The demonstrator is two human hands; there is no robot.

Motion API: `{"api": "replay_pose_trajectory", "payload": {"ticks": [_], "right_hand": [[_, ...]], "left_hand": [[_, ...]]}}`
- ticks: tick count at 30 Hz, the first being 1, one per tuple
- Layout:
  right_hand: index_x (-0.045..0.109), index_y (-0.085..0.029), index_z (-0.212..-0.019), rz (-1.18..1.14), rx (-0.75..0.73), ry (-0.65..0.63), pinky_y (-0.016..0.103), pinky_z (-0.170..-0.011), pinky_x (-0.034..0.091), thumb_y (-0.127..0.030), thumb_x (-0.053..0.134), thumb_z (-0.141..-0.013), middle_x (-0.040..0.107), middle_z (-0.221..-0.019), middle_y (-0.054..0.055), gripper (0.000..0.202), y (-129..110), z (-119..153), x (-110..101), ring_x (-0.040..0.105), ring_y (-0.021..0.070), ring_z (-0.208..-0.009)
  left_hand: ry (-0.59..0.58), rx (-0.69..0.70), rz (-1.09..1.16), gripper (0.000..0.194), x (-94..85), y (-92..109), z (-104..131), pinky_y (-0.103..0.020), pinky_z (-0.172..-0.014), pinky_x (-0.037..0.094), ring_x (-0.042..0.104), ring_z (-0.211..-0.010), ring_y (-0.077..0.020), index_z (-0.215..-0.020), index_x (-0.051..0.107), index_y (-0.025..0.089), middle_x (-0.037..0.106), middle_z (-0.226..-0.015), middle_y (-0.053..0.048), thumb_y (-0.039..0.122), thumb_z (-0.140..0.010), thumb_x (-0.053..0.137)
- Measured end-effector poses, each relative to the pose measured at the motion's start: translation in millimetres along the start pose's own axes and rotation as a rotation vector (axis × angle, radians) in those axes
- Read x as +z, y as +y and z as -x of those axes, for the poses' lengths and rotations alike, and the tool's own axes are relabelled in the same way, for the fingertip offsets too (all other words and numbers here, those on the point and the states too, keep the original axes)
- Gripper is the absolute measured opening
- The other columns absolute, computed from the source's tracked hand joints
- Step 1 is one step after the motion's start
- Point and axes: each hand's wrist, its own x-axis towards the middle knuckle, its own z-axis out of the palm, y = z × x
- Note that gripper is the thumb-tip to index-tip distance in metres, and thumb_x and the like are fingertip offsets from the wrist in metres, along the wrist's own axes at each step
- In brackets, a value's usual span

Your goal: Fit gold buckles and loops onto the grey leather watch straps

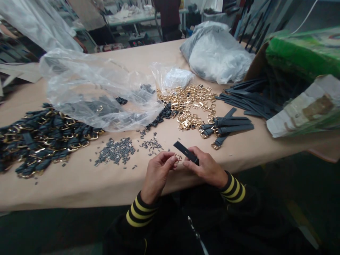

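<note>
My left hand (159, 173) pinches a gold buckle (178, 158) between thumb and fingers, near the table's front edge. Close by on the right, my right hand (205, 165) grips a dark strap (185, 150), whose free end points up and to the left. A small slot shows in that strap. Buckle and strap are a short gap apart. Beyond my hands lies a pile of loose gold buckles (190, 102). Several dark straps with buckles on them (225, 126) rest to the right of it.
Small dark pieces (116, 151) lie scattered left of my hands. A heap of buckled straps (45, 138) covers the left side, beside a clear plastic bag (101, 88). Plain straps (247, 97) spill from a box (300, 109) at right. A stuffed bag (217, 53) stands behind; people are beyond.
</note>
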Motion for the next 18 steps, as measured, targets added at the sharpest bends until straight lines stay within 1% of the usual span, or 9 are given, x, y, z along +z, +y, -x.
{"api": "replay_pose_trajectory", "payload": {"ticks": [2, 4, 7, 10, 12, 14, 16, 18], "right_hand": [[0.039, -0.017, -0.105, -0.090, 0.097, -0.034, 0.022, -0.055, 0.041, -0.030, 0.038, -0.087, 0.061, -0.077, 0.001, 0.021, 5, 0, -2, 0.050, 0.0090, -0.052], [0.039, -0.017, -0.101, -0.138, 0.164, -0.056, 0.022, -0.052, 0.040, -0.024, 0.030, -0.089, 0.061, -0.077, 0.001, 0.016, 9, 0, -4, 0.046, 0.0072, -0.047], [0.046, -0.016, -0.091, -0.164, 0.142, -0.117, 0.020, -0.051, 0.039, -0.021, 0.035, -0.087, 0.060, -0.076, 0.001, 0.013, 12, 0, -6, 0.046, 0.0062, -0.048], [0.052, -0.014, -0.095, -0.290, 0.082, -0.216, 0.019, -0.050, 0.039, -0.024, 0.041, -0.086, 0.059, -0.075, 0.001, 0.018, 12, 3, -9, 0.047, 0.0054, -0.049], [0.053, -0.014, -0.102, -0.395, 0.081, -0.285, 0.018, -0.045, 0.036, -0.025, 0.043, -0.085, 0.059, -0.073, 0.001, 0.023, 13, 5, -12, 0.044, 0.0043, -0.045], [0.054, -0.014, -0.106, -0.482, 0.108, -0.325, 0.016, -0.039, 0.032, -0.027, 0.045, -0.085, 0.060, -0.070, 0.001, 0.026, 14, 8, -15, 0.040, 0.0032, -0.041], [0.055, -0.013, -0.105, -0.553, 0.127, -0.343, 0.016, -0.036, 0.029, -0.028, 0.048, -0.083, 0.060, -0.068, 0.001, 0.028, 15, 9, -18, 0.038, 0.0025, -0.038], [0.056, -0.012, -0.103, -0.602, 0.126, -0.365, 0.015, -0.035, 0.028, -0.030, 0.051, -0.082, 0.060, -0.067, 0.001, 0.028, 17, 10, -19, 0.037, 0.0022, -0.038]], "left_hand": [[-0.002, 0.040, -0.098, 0.016, 0.2, 6, 3, -0.020, -0.054, 0.046, 0.054, -0.053, -0.0081, -0.078, 0.062, 0.013, 0.060, -0.061, 0.001, 0.026, -0.070, 0.065], [-0.025, 0.079, -0.170, 0.013, 1.2, 12, 7, -0.020, -0.055, 0.047, 0.055, -0.054, -0.0081, -0.079, 0.063, 0.014, 0.060, -0.060, 0.002, 0.025, -0.071, 0.063], [-0.069, 0.100, -0.201, 0.013, 2.4, 17, 11, -0.019, -0.057, 0.048, 0.056, -0.055, -0.0080, -0.083, 0.063, 0.016, 0.062, -0.063, 0.002, 0.025, -0.074, 0.061], [-0.077, 0.097, -0.189, 0.013, 0.5, 20, 13, -0.019, -0.057, 0.049, 0.058, -0.056, -0.0080, -0.084, 0.063, 0.016, 0.062, -0.063, 0.002, 0.024, -0.074, 0.061], [-0.048, 0.086, -0.155, 0.013, -3.3, 21, 12, -0.018, -0.056, 0.049, 0.058, -0.055, -0.0079, -0.084, 0.063, 0.015, 0.061, -0.061, 0.002, 0.024, -0.073, 0.063], [-0.031, 0.043, -0.069, 0.013, -8.1, 23, 10, -0.018, -0.055, 0.049, 0.057, -0.053, -0.0073, -0.083, 0.062, 0.014, 0.061, -0.060, 0.002, 0.023, -0.073, 0.064], [-0.063, -0.036, 0.063, 0.013, -12.1, 23, 8, -0.016, -0.053, 0.048, 0.055, -0.052, -0.0060, -0.081, 0.062, 0.013, 0.060, -0.059, 0.002, 0.022, -0.072, 0.064], [-0.130, -0.133, 0.208, 0.012, -13.3, 21, 6, -0.013, -0.050, 0.045, 0.053, -0.050, -0.0041, -0.080, 0.062, 0.012, 0.058, -0.058, 0.002, 0.021, -0.072, 0.065]]}}
